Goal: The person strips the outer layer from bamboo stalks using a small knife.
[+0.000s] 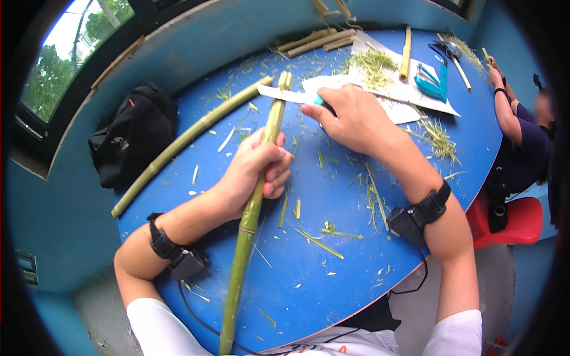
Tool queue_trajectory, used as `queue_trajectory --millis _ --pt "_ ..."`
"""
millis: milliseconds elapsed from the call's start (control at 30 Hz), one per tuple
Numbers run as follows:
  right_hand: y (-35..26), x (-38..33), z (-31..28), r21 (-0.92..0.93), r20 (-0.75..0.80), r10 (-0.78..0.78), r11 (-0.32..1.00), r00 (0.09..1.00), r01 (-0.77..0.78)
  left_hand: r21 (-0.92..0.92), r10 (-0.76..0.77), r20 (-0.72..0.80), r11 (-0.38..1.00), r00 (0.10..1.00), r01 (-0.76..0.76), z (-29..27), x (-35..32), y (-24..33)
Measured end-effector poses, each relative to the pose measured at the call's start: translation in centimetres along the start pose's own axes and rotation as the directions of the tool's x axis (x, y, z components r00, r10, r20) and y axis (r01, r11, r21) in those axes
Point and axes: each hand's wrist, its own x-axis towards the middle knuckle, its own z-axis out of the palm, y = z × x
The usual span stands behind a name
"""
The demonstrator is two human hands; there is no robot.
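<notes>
My left hand (259,166) is wrapped round a green bamboo pole (244,243), which slants from the table's front edge up toward the middle. The pole's far end looks notched or split. My right hand (356,120) is closed on the teal handle of a knife (284,95). Its pale blade lies across the pole near the far end, beyond my left hand. Whether the edge is cutting in, I cannot tell. Thin green bamboo strips (320,244) and small chips lie about both hands on the blue table (320,285).
A second bamboo pole (191,133) lies at the left, beside a black bag (139,135). Farther back are bamboo pieces (314,43), shavings (373,63) on white paper and a teal tool (435,87). At the right, a person (512,121) handles a thin stick near a red chair (516,222).
</notes>
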Motion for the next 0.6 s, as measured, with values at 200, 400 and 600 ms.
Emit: queue_trajectory --millis 200,400,600 --pt "-0.4 -0.5 -0.1 0.116 0.153 0.072 0.989 0.986 -0.090 -0.034 -0.097 0.077 0.994 0.992 0.100 -1.2 0.9 0.2" --pt "-0.1 -0.1 1.7 0.134 0.237 0.000 0.990 0.971 -0.033 0.031 -0.047 -0.030 0.998 0.998 0.048 -2.1 0.4 -0.7" --pt "-1.5 0.1 1.5 0.215 0.349 -0.098 0.976 0.932 0.022 0.052 0.045 -0.084 0.998 0.995 -0.041 -2.2 0.2 -1.0"
